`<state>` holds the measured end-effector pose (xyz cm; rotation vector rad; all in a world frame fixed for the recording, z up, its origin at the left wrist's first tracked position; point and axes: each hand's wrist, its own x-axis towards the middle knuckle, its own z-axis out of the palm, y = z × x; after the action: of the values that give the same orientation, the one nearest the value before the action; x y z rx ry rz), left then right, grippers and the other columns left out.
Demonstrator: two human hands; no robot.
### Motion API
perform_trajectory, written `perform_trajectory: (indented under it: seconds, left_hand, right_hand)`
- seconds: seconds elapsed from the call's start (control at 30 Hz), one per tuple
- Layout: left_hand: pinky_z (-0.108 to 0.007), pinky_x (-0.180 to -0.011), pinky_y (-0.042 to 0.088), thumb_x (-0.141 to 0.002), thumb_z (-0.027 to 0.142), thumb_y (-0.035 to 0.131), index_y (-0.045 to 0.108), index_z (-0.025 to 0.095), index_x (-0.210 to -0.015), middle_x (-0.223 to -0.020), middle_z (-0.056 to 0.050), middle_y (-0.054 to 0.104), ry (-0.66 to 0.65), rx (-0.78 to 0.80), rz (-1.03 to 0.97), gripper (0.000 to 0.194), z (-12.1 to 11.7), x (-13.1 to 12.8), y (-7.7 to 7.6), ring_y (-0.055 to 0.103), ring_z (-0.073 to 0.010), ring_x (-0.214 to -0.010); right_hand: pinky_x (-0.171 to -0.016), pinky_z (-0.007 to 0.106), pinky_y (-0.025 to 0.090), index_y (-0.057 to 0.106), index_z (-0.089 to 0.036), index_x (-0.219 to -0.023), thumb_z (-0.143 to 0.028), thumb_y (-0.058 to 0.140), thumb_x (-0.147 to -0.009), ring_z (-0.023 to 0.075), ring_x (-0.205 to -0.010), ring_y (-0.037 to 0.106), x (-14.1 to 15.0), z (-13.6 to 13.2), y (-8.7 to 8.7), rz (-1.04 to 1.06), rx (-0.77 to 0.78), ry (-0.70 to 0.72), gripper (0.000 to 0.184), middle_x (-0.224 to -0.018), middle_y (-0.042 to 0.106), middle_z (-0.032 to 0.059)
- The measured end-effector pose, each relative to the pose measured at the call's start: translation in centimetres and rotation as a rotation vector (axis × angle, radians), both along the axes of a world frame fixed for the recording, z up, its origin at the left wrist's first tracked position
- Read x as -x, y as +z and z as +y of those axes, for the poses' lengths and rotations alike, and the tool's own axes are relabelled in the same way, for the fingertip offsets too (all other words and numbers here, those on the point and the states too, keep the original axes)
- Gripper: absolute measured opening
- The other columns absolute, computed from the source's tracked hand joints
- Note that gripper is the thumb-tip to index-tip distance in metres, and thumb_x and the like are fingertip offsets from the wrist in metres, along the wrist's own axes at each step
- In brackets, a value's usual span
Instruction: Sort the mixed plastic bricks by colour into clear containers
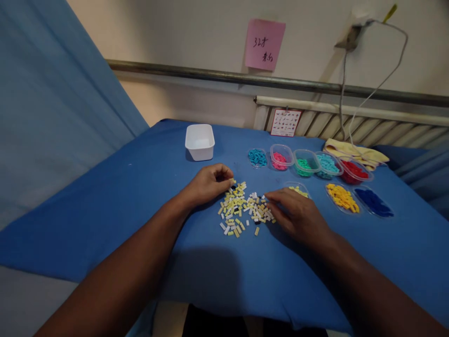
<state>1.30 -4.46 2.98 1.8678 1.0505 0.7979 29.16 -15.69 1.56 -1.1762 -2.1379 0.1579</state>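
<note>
A loose pile of small toy bricks (234,202), mostly pale yellow and white with a few black ones, is spread on the blue cloth between my hands. My left hand (209,183) is at the pile's far left edge, thumb and finger pinched on a small yellow brick (233,181). On the right side of the pile, my right hand (298,211) has its fingers bent together, with a small white brick (264,197) at the fingertips. Partly behind that hand is a clear tub of light yellow bricks (299,190).
A white plastic bin (199,142) stands at the back left. Clear tubs of teal (257,158), pink (279,160), green (304,167), light blue (327,164), red (353,170), orange-yellow (342,198) and dark blue pieces (373,202) line the right. A yellow cloth (354,152) lies behind them.
</note>
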Motion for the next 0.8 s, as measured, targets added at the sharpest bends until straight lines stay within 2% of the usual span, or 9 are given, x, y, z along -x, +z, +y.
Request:
perform_trajectory:
  seconds: [0.07,0.17,0.3,0.43,0.57,0.7,0.8]
  left_hand:
    - [-0.027,-0.067,0.05,-0.082,0.035,0.084,0.066,0.018,-0.093,-0.081,0.0,0.068,-0.07,0.143,-0.148,0.028,-1.1,-1.1,0.5,0.062,-0.0124,-0.072]
    - [-0.025,-0.068,0.05,-0.079,0.032,0.087,0.065,0.017,-0.094,-0.08,0.0,0.068,-0.208,0.319,-0.224,0.031,-2.8,-2.8,0.9,0.063,-0.011,-0.071]
    - [-0.024,-0.07,0.052,-0.076,0.026,0.088,0.065,0.017,-0.092,-0.082,0.0,0.071,-0.293,0.427,-0.288,0.03,-3.8,-3.8,1.0,0.065,-0.0102,-0.074]
    - [-0.024,-0.07,0.052,-0.077,0.027,0.09,0.065,0.017,-0.092,-0.081,0.001,0.072,-0.323,0.508,-0.306,0.031,-3.5,-3.3,1.0,0.066,-0.0101,-0.073]
    - [-0.024,-0.071,0.053,-0.078,0.03,0.092,0.068,0.017,-0.094,-0.083,-0.001,0.073,-0.366,0.549,-0.277,0.032,-3.5,-3.0,0.7,0.067,-0.0108,-0.074]
    - [-0.024,-0.071,0.052,-0.083,0.036,0.089,0.073,0.016,-0.101,-0.084,-0.003,0.075,-0.377,0.514,-0.24,0.031,-3.8,-3.2,0.7,0.067,-0.0114,-0.075]
    - [-0.026,-0.07,0.052,-0.085,0.04,0.085,0.075,0.016,-0.107,-0.086,-0.005,0.076,-0.273,0.42,-0.196,0.034,-3.1,-2.5,1.0,0.067,-0.0131,-0.075]
  right_hand:
    - [-0.086,0.042,0.063,0.067,-0.024,-0.134,-0.023,0.06,-0.106,0.0254,-0.1,0.075,0.9,-0.2,0.1,0.059,-0.041,0.01,0.029,-0.113,0.078,0.0108]
    - [-0.09,0.04,0.063,0.066,-0.026,-0.137,-0.02,0.06,-0.107,0.0237,-0.105,0.074,1.9,-0.3,0.3,0.091,-0.088,0.094,0.031,-0.117,0.077,0.0099]
    - [-0.087,0.035,0.063,0.07,-0.024,-0.128,-0.019,0.06,-0.108,0.0211,-0.1,0.074,2.5,-0.4,0.5,0.096,-0.106,0.165,0.023,-0.111,0.076,0.0093]
    - [-0.086,0.035,0.062,0.07,-0.019,-0.128,-0.02,0.06,-0.108,0.0212,-0.097,0.072,2.4,-0.2,0.6,0.055,-0.121,0.177,0.022,-0.111,0.075,0.0112]
    - [-0.083,0.036,0.061,0.072,-0.02,-0.12,-0.023,0.055,-0.111,0.0215,-0.094,0.072,2.4,-0.3,0.5,-0.009,-0.116,0.158,0.019,-0.106,0.076,0.0102]
    - [-0.076,0.032,0.056,0.071,-0.02,-0.111,-0.029,0.057,-0.11,0.0196,-0.085,0.069,2.2,-0.3,0.6,-0.009,-0.052,0.12,0.016,-0.096,0.075,0.0069]
    - [-0.071,0.032,0.051,0.071,-0.021,-0.104,-0.03,0.057,-0.107,0.0194,-0.08,0.068,0.8,0.1,0.9,-0.018,-0.012,-0.027,0.017,-0.091,0.074,0.0059]
